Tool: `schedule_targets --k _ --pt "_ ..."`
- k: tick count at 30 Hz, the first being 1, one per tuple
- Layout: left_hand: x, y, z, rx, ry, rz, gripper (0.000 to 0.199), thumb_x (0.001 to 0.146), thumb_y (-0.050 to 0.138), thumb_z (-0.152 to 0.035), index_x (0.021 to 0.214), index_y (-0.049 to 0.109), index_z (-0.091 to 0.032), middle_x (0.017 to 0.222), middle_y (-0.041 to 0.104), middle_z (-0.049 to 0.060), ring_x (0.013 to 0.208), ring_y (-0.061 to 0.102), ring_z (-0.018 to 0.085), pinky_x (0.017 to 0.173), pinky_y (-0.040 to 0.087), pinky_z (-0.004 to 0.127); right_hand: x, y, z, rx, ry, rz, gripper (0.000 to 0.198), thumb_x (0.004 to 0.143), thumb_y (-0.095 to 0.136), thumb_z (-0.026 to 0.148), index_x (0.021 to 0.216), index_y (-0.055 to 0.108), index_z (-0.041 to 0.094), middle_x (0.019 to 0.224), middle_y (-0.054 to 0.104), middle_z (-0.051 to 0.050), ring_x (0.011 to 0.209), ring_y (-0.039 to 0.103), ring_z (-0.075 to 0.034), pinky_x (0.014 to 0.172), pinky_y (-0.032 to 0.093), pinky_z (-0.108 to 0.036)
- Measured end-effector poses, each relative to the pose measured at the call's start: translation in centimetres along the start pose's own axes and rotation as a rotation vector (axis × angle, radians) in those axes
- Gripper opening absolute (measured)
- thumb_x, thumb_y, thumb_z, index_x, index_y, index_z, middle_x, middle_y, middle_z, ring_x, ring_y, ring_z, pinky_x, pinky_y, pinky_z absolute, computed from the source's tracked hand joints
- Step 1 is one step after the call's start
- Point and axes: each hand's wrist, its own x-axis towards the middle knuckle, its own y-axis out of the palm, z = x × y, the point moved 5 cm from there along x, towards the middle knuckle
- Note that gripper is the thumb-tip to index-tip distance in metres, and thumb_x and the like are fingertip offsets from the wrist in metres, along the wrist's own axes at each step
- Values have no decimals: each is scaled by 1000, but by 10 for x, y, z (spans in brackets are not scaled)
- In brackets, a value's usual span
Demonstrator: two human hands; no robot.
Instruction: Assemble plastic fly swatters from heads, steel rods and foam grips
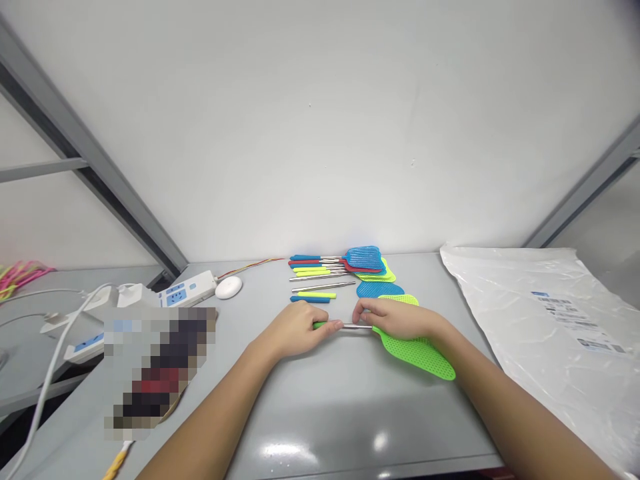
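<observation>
My left hand (303,328) is closed round the green handle of a fly swatter (420,357), its thumb lying along the grip. The swatter's thin metal rod runs right to a bright green mesh head. My right hand (393,317) rests with bent fingers at the neck of this head and covers its upper edge. Behind the hands lie a blue handle (310,300), a yellow handle (317,295) and loose metal rods (325,287). A blue mesh head (380,289) and a partly hidden yellow mesh head (410,299) lie beyond my right hand.
Several whole fly swatters (364,259) are stacked near the wall. A white plastic package (540,320) covers the table's right side. On the left are a power strip (187,290), a white round device (229,287), cables (50,373) and a blurred-out object (165,367).
</observation>
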Motion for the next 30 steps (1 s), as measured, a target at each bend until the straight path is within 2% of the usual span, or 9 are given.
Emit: schedule_targets --k 7,13,20,30 --pt "-2 0 -3 42 35 2 57 90 33 -58 51 45 -19 46 41 -1 47 32 12 54 22 29 -1 4 2 -24 -18 50 25 91 37 30 99 60 28 91 64 1 81 58 -17 71 45 -30" --pt "-3 -2 -5 101 50 -11 57 90 33 -60 52 47 -19 50 49 1 52 41 14 59 25 30 -1 6 7 -8 -31 64 24 91 38 29 101 60 28 95 64 0 83 58 -18 73 45 -31" --pt "-4 -4 -7 156 81 -16 57 91 32 -59 52 44 -19 46 42 0 50 39 14 58 20 31 -1 7 9 -48 -27 79 25 93 34 29 101 58 27 95 63 0 83 58 -17 72 45 -30" --pt "-5 -8 -10 122 59 -11 59 89 33 -61 49 42 -19 43 39 0 45 34 14 54 15 32 -3 7 10 -57 -36 67 26 92 34 28 101 58 27 95 63 -1 83 57 -18 71 44 -31"
